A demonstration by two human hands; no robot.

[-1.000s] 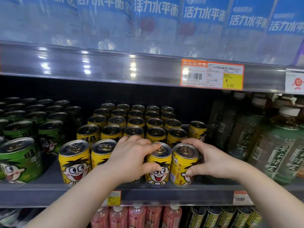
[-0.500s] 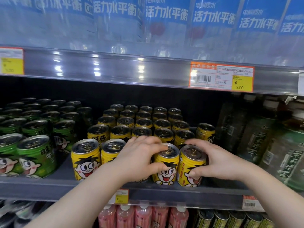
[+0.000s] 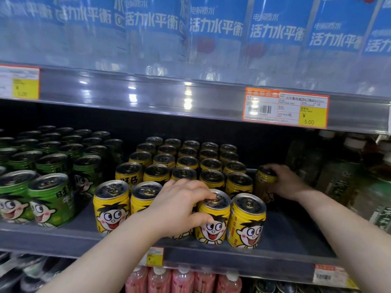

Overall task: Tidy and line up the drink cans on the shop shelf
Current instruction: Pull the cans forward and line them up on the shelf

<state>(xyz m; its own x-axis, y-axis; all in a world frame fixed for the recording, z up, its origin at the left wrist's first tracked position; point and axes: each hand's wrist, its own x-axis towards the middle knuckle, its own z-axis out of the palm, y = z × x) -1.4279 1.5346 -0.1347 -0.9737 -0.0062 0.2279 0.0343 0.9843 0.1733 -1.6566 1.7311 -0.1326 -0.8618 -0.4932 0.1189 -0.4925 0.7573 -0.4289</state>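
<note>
Yellow cartoon-face cans stand in rows on the middle shelf point(image 3: 281, 235). My left hand point(image 3: 179, 205) grips a front-row can that it mostly hides, its fingertips touching the lid of the neighbouring front can point(image 3: 213, 220). Another front can point(image 3: 247, 220) stands free just right of that one. Further back on the right, my right hand point(image 3: 284, 182) is curled round a lone yellow can point(image 3: 263, 185) standing apart from the block. Two more front-row cans point(image 3: 111, 206) sit to the left of my left hand.
Green cans point(image 3: 50, 199) fill the shelf's left side. Dark tea bottles point(image 3: 338, 182) stand at the right. Blue-labelled bottles point(image 3: 215, 30) line the shelf above, pink bottles point(image 3: 182, 281) the one below. A price tag point(image 3: 285, 107) hangs on the upper rail.
My right hand let go of the rightmost front can and reached back right to the lone can. The left hand stays on its front-row can. The view shifted left.
</note>
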